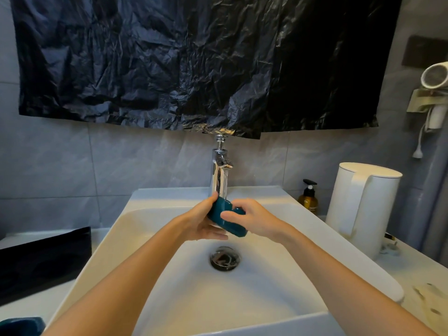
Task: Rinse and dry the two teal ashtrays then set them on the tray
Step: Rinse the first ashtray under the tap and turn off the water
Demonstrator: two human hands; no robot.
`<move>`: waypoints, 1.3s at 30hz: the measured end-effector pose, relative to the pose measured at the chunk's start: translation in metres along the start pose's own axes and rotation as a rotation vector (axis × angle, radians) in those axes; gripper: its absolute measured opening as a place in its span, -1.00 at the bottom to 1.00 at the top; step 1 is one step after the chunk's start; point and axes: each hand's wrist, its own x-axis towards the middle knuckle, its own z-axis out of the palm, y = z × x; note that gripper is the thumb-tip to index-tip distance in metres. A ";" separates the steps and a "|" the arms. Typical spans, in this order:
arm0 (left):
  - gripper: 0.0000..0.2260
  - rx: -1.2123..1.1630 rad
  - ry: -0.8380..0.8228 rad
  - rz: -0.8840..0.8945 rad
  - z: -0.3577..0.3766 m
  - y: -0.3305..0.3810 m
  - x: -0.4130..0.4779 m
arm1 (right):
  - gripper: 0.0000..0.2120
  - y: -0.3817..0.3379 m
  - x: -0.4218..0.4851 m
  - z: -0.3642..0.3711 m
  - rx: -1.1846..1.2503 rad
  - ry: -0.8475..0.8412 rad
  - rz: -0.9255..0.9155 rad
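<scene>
A teal ashtray (229,220) is held tilted over the white sink (169,299), right under the chrome tap (219,175), where water runs down onto it. My left hand (206,221) grips its left side. My right hand (251,220) holds its right side, fingers over the rim. A second teal ashtray (23,326) shows partly at the bottom left corner on the counter. A black tray (43,260) lies to the left of the sink.
The sink drain (225,258) lies below the hands. A white kettle (362,209) and an amber pump bottle (308,198) stand on the right counter. A hair dryer (435,93) hangs on the right wall. Black plastic sheet (194,61) covers the wall above.
</scene>
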 end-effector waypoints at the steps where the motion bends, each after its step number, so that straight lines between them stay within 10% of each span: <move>1: -0.53 0.041 0.012 0.013 0.002 0.000 0.000 | -0.75 -0.001 0.000 -0.001 0.074 0.018 0.051; 9: -0.71 0.238 0.231 0.523 0.021 0.006 0.000 | -0.86 -0.002 0.012 0.001 0.657 0.182 0.193; 17: -0.73 0.235 0.202 0.311 0.021 0.021 0.005 | -0.75 0.004 0.011 -0.003 0.511 0.031 0.115; 22: -0.69 0.412 0.251 0.707 0.030 0.010 0.007 | -0.73 0.004 0.013 -0.001 0.525 0.128 0.107; 28: -0.68 0.342 0.227 0.446 0.024 0.018 0.008 | -0.72 0.006 0.012 -0.002 0.479 0.046 0.099; 34: -0.68 0.460 0.237 0.753 0.031 0.008 0.006 | -0.75 0.004 0.012 -0.005 0.599 0.160 0.101; 39: -0.71 0.129 0.141 0.321 0.015 0.020 0.002 | -0.70 0.000 0.005 -0.006 0.584 -0.003 0.044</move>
